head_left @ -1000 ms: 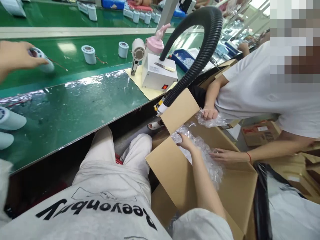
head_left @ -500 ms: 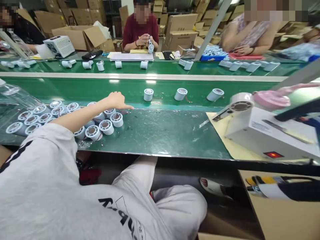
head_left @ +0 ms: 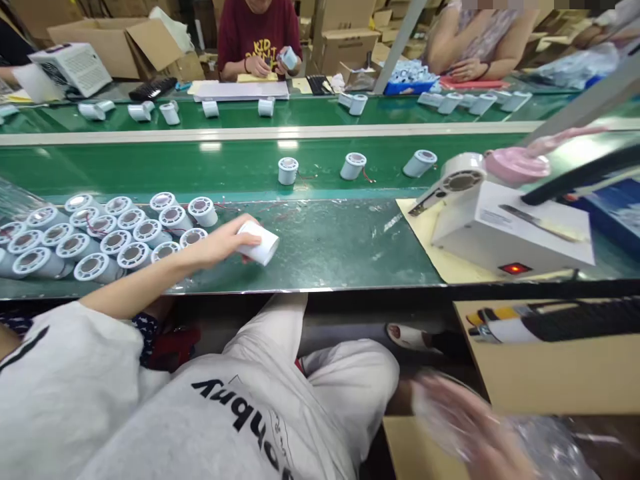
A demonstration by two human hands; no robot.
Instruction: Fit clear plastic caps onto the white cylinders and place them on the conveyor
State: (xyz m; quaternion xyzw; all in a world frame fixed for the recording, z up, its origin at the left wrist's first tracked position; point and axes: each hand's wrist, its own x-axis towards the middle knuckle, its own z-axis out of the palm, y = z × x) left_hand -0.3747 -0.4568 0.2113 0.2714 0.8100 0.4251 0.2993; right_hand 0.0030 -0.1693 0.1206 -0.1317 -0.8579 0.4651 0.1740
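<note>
My left hand [head_left: 225,241] is closed around a white cylindrical motor housing [head_left: 263,245], held tilted just above the near bench, thumb on its side. Left of it stands a cluster of similar pale-blue housings [head_left: 135,255], their slotted ring ends facing up and thin red wires showing on some. My right hand [head_left: 480,427] is at the lower right, below bench level and smeared by motion. Clear plastic film [head_left: 550,443] lies around it; whether the fingers grip it is not visible.
Several housings [head_left: 353,166] stand on the green belt [head_left: 235,167]. A grey-white machine with a lit red switch [head_left: 515,269] sits on the bench's right, beside a pink round cover [head_left: 517,163]. An electric screwdriver [head_left: 520,328] lies on cardboard [head_left: 550,380]. Co-workers sit opposite.
My left hand has drawn back toward me from the cluster's far edge and now holds a housing. My right hand has come into view at the lower right. The camera view has shifted.
</note>
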